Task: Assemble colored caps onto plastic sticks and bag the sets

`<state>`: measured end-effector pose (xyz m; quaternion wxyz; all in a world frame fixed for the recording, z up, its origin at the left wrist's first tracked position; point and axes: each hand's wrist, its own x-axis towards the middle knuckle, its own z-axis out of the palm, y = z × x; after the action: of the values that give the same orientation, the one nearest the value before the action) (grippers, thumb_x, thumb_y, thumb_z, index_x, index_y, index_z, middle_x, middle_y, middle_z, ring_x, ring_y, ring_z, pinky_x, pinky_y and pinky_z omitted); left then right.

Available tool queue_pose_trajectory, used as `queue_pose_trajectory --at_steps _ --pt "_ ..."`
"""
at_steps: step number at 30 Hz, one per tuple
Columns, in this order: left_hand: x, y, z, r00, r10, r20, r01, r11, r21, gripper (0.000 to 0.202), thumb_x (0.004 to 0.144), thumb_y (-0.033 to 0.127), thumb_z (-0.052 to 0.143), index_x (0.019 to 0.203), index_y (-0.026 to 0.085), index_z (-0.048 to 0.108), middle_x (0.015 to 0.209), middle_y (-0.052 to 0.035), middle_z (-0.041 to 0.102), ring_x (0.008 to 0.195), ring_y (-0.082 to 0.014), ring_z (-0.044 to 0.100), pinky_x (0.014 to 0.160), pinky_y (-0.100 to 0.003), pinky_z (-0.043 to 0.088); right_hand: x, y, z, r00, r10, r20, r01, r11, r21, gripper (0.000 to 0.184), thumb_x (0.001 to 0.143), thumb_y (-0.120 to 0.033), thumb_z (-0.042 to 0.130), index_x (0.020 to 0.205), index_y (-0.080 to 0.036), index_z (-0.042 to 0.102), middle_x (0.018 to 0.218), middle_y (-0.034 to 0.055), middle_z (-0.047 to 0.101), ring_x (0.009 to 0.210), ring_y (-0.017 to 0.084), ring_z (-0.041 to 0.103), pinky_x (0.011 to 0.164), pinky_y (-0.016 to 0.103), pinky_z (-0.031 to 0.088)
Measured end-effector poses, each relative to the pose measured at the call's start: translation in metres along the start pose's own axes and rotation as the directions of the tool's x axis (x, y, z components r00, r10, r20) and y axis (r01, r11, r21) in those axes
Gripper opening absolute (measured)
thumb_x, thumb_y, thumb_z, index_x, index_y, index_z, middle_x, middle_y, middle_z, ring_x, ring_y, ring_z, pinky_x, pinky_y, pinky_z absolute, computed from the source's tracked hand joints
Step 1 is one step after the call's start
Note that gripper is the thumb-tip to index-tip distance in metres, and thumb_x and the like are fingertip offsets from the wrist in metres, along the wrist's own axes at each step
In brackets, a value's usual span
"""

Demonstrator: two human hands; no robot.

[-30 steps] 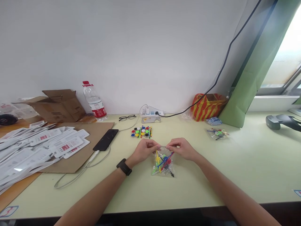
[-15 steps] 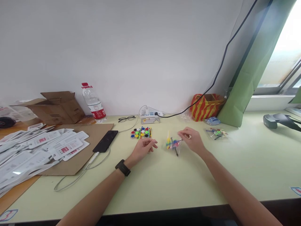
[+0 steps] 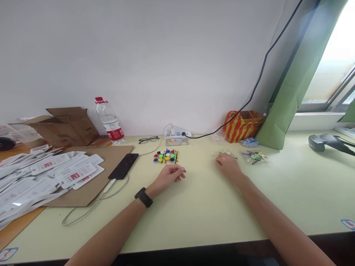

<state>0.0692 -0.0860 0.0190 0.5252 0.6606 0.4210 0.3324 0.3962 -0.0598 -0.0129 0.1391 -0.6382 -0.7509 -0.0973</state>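
Note:
My left hand [image 3: 168, 174] rests at the middle of the table, fingers loosely bent and apart, with nothing seen in it. Just beyond it lie rows of small coloured discs [image 3: 166, 157] and thin coloured sticks [image 3: 176, 156]. Farther right, my right hand [image 3: 229, 166] is down at the table, its fingers closed on a small clear plastic bag [image 3: 227, 152] of coloured pieces. The hand covers most of this bag. To its right lies another clear bag of coloured pieces [image 3: 255, 157], apart from my fingers.
A phone [image 3: 123, 166] on a cable and a pile of white cards [image 3: 74, 171] lie on cardboard at left. Behind are a box [image 3: 66, 127], a bottle [image 3: 111, 123], glasses [image 3: 149, 140], a power strip [image 3: 177, 133] and a striped bag [image 3: 235, 127]. A grey device [image 3: 318, 143] sits at right.
My right hand has carried the bag of coloured pieces from in front of my left hand to the right and back, down onto the table. The left hand has barely moved.

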Motion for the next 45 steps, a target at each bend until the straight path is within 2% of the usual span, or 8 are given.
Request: queue_pose_trajectory --at_steps 5,8,14,17,21,27,36,45 --pt "0.001 -0.005 0.001 1.0 0.019 0.013 -0.02 1.0 0.014 0.035 0.091 0.051 0.066 0.091 0.017 0.075 0.082 -0.0066 0.075 0.069 -0.0134 0.062 0.065 -0.025 0.05 -0.003 0.011 0.003 0.989 0.132 0.06 -0.13 0.991 -0.032 0.031 0.099 -0.026 0.046 0.085 -0.018 0.072 0.105 0.0114 0.069 0.1 0.025 0.062 0.079 0.033 0.042" --pt "0.0 -0.006 0.002 0.998 0.062 0.0 -0.062 0.995 0.079 0.034 0.093 0.05 0.063 0.09 0.018 0.074 0.081 -0.006 0.074 0.073 -0.0157 0.065 0.067 -0.027 0.052 -0.005 0.018 0.008 0.974 0.221 0.058 -0.218 0.974 -0.055 0.037 0.1 -0.041 0.047 0.108 -0.014 0.072 0.122 0.018 0.065 0.118 0.033 0.056 0.09 0.042 0.045" --pt "-0.002 -0.008 -0.006 0.947 0.305 -0.1 -0.196 0.798 0.57 0.026 0.096 0.042 0.056 0.099 0.023 0.074 0.09 -0.0043 0.074 0.08 -0.0209 0.066 0.071 -0.033 0.052 -0.007 0.026 0.017 0.939 0.345 -0.012 -0.345 0.938 -0.015 0.068 0.1 -0.05 0.043 0.156 -0.011 0.035 0.142 0.0213 0.056 0.138 0.04 0.041 0.104 0.052 0.042" --pt "0.0 -0.011 -0.011 0.913 0.384 -0.136 -0.186 0.689 0.7 0.025 0.095 0.034 0.058 0.114 0.024 0.069 0.114 -0.0068 0.072 0.104 -0.0259 0.065 0.091 -0.041 0.053 -0.007 0.022 0.021 0.969 0.247 -0.029 -0.246 0.969 0.036 0.068 0.1 -0.048 0.041 0.157 -0.012 0.034 0.147 0.0204 0.053 0.141 0.036 0.039 0.112 0.049 0.037" --pt "0.003 -0.017 -0.009 0.895 0.425 -0.132 -0.163 0.59 0.791 0.037 0.093 0.03 0.058 0.129 0.021 0.06 0.134 -0.0111 0.063 0.13 -0.0312 0.053 0.11 -0.049 0.045 -0.01 -0.001 0.027 0.99 0.084 0.111 -0.095 0.991 0.095 0.063 0.103 -0.05 0.031 0.157 -0.018 0.036 0.157 0.0161 0.044 0.147 0.032 0.035 0.118 0.048 0.029" --pt "0.018 -0.029 -0.001 0.898 0.43 -0.097 -0.134 0.477 0.868 0.063 0.092 0.042 0.058 0.148 0.016 0.045 0.159 -0.0172 0.041 0.154 -0.0388 0.024 0.123 -0.057 0.026 -0.01 -0.033 0.028 0.978 0.066 0.196 -0.087 0.991 0.102 0.065 0.105 -0.054 0.027 0.159 -0.019 0.033 0.165 0.0168 0.031 0.152 0.032 0.025 0.12 0.052 0.02" --pt "0.084 -0.027 -0.014 0.935 0.338 -0.111 -0.02 0.363 0.931 0.07 0.093 0.058 0.053 0.142 0.009 0.05 0.158 -0.0255 0.041 0.152 -0.0434 0.026 0.121 -0.056 0.022 -0.011 -0.035 0.024 0.978 0.075 0.193 -0.101 0.987 0.124 0.065 0.105 -0.054 0.028 0.158 -0.018 0.035 0.165 0.0167 0.032 0.152 0.031 0.026 0.121 0.05 0.019" --pt "0.087 -0.03 -0.012 0.938 0.331 -0.099 -0.031 0.365 0.93 0.068 0.092 0.064 0.049 0.135 0.011 0.056 0.148 -0.0229 0.053 0.138 -0.0402 0.046 0.12 -0.054 0.023 -0.01 -0.036 0.024 0.981 0.071 0.181 -0.095 0.987 0.128 0.064 0.105 -0.053 0.03 0.157 -0.017 0.037 0.163 0.0172 0.034 0.151 0.031 0.028 0.121 0.051 0.02"
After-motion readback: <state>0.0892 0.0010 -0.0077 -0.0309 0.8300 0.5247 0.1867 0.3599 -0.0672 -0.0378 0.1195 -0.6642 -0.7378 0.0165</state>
